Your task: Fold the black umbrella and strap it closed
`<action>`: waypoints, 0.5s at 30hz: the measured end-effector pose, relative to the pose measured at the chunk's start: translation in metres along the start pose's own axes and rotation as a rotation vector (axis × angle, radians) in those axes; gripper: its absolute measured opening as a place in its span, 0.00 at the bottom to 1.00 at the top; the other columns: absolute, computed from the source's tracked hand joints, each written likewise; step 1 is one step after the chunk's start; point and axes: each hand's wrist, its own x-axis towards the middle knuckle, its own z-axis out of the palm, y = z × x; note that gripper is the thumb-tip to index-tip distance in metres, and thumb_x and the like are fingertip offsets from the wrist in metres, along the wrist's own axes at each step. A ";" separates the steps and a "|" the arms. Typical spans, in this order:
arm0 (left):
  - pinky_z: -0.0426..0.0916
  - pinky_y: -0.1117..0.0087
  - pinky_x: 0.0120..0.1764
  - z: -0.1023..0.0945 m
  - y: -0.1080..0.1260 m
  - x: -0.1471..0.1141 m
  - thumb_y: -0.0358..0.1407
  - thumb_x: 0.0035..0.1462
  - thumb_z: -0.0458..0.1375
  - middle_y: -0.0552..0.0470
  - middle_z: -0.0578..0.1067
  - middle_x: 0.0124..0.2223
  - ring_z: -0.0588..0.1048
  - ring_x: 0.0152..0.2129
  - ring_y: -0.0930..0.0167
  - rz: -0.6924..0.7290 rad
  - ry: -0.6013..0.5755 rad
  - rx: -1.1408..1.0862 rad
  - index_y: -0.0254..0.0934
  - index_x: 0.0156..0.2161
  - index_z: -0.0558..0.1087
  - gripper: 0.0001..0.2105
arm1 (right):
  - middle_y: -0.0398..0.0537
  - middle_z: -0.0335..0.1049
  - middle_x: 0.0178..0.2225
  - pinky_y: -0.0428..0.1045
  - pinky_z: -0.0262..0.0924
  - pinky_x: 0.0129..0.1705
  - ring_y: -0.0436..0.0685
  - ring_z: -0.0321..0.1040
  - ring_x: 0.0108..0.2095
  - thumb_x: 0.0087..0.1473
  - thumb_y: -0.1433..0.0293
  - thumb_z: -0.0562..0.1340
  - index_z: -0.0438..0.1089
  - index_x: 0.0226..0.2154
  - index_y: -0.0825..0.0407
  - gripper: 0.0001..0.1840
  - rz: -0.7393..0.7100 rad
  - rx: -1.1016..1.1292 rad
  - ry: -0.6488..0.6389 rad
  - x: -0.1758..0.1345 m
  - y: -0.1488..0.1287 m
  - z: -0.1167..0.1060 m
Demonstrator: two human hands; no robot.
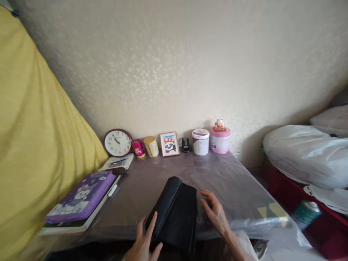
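Note:
A black, thin, plastic-looking sheet (178, 214), partly rolled along its left side like a roll of bin bags, lies at the table's front edge. Its loose part hangs down over that edge. At the lower left end of the roll is my left hand (144, 239), fingers spread, with a fingertip against the black material; it does not grip it. My right hand (216, 214) hovers over the tabletop just right of the sheet, fingers apart and slightly bent, holding nothing.
A plastic-covered table (217, 174) stands against the wall. Along its back are a clock (117, 143), several tins, a framed panda picture (170, 144) and a lucky cat figurine (219, 125). A purple case (81, 195) lies on books at left. White bags (307, 152) sit at right.

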 end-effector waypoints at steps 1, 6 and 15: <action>0.67 0.73 0.43 0.001 -0.004 0.000 0.28 0.53 0.47 0.42 0.43 0.64 0.64 0.53 0.65 0.018 -0.018 0.004 0.47 0.63 0.36 0.35 | 0.52 0.68 0.45 0.53 0.61 0.49 0.57 0.64 0.48 0.54 0.66 0.53 0.67 0.41 0.50 0.14 -0.003 0.003 0.018 0.004 0.003 -0.005; 0.64 0.74 0.47 0.006 -0.017 0.007 0.19 0.47 0.47 0.49 0.27 0.65 0.54 0.59 0.64 0.082 0.024 0.053 0.51 0.62 0.33 0.42 | 0.51 0.68 0.43 0.53 0.62 0.47 0.57 0.66 0.45 0.52 0.67 0.52 0.68 0.39 0.50 0.14 -0.016 -0.074 0.098 0.022 0.022 -0.033; 0.66 0.77 0.34 0.009 -0.008 0.027 0.13 0.45 0.40 0.44 0.31 0.66 0.71 0.47 0.67 -0.058 -0.089 0.182 0.58 0.60 0.35 0.44 | 0.49 0.74 0.34 0.49 0.63 0.38 0.57 0.70 0.35 0.49 0.63 0.52 0.71 0.32 0.51 0.15 0.123 -0.126 0.108 0.023 0.030 -0.045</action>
